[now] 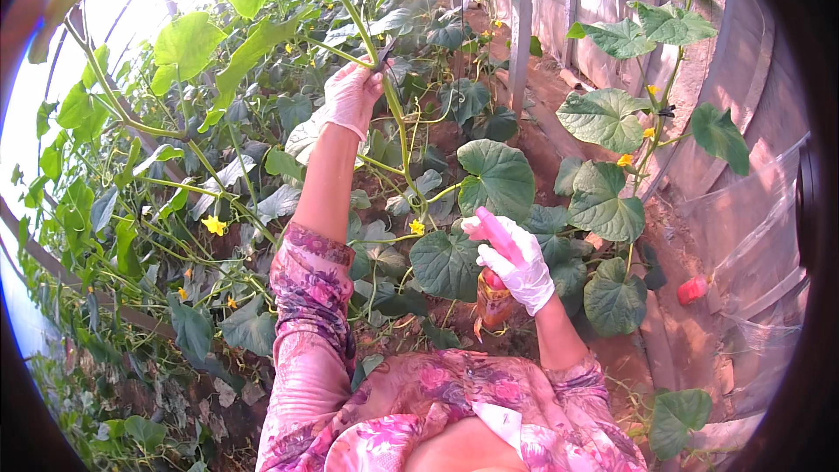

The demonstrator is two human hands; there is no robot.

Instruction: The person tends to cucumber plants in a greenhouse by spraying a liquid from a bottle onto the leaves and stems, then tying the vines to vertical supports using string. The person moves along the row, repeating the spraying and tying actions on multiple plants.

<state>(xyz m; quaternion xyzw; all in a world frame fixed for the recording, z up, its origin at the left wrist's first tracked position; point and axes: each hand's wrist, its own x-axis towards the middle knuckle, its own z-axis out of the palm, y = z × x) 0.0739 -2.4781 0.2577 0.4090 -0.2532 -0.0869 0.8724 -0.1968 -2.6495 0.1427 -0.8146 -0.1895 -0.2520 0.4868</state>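
Note:
My left hand (354, 93), in a thin white glove, is raised at the upper middle with its fingers closed on a thick green cucumber vine stem (395, 103). A small dark clip (384, 59) sits on the stem at my fingertips. My right hand (518, 264), gloved too, is lower and to the right, wrapped around a bottle with a pink spray head (496, 234). The bottle's amber-coloured body (493, 308) hangs below my fingers. A broad cucumber leaf (496, 177) is just above my right hand.
Dense vines with yellow flowers (214, 225) fill the left side. Another clipped vine (666, 111) stands at the right. A grey post (520, 26) rises at the upper middle. Plastic sheeting (754, 223) covers the right edge, with a red object (692, 290) on the soil beside it.

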